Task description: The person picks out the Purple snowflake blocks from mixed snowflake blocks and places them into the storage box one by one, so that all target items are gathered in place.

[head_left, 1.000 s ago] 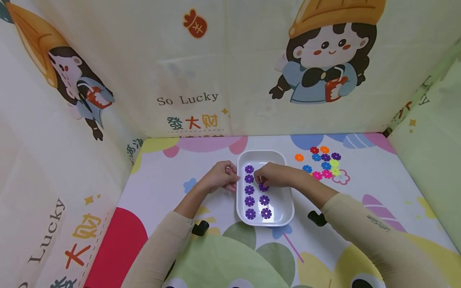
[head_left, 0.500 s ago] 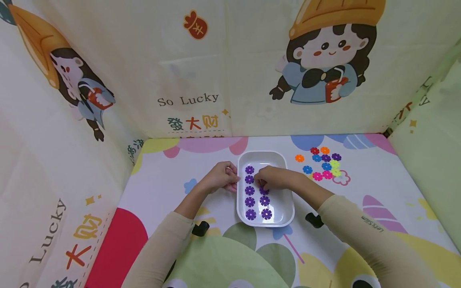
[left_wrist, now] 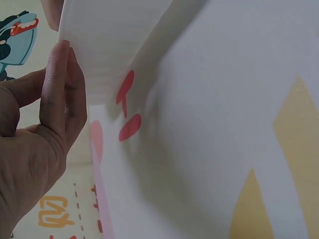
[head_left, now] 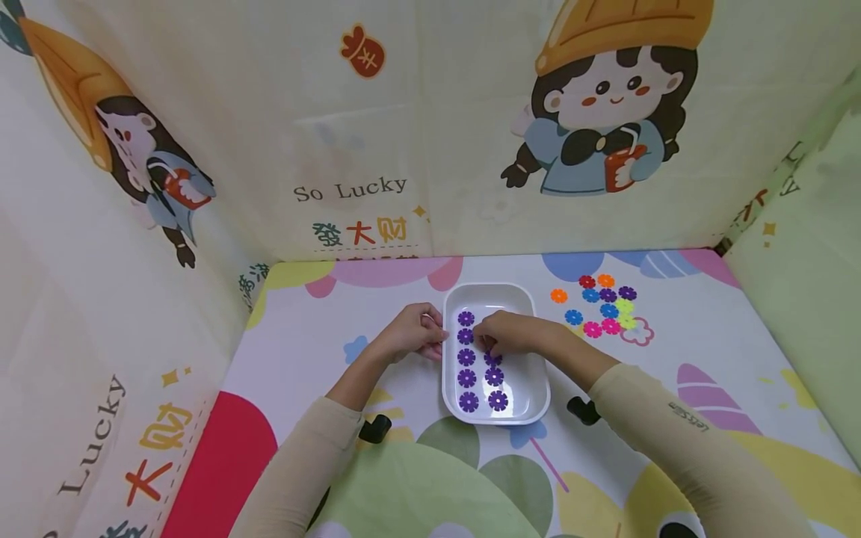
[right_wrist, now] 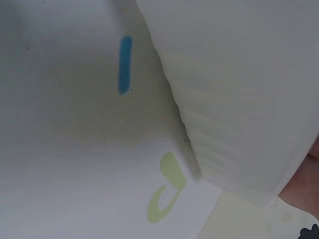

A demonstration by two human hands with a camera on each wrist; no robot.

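A white rectangular tray (head_left: 528,388) stands on the printed table cover. Inside, several purple flower-shaped plastic discs (head_left: 467,357) lie in a full left column, with a shorter second column beside it. My left hand (head_left: 413,331) pinches the tray's left rim; the left wrist view shows its fingers (left_wrist: 55,94) against the tray's edge. My right hand (head_left: 511,332) is inside the tray with curled fingers on the top purple disc (head_left: 494,359) of the second column. The fingers partly cover that disc. In the right wrist view, the tray wall hides most of the right hand (right_wrist: 301,186).
Right of the tray, loose flower discs (head_left: 608,310) in red, orange, blue, purple, yellow and pink lie in a cluster. A lone orange disc (head_left: 559,297) lies nearer the tray. Printed cloth walls (head_left: 464,149) close off the back and sides.
My right hand has moved slightly toward me and lower in the tray, bringing the purple disc closer to the one below it. My left hand keeps its place on the rim.
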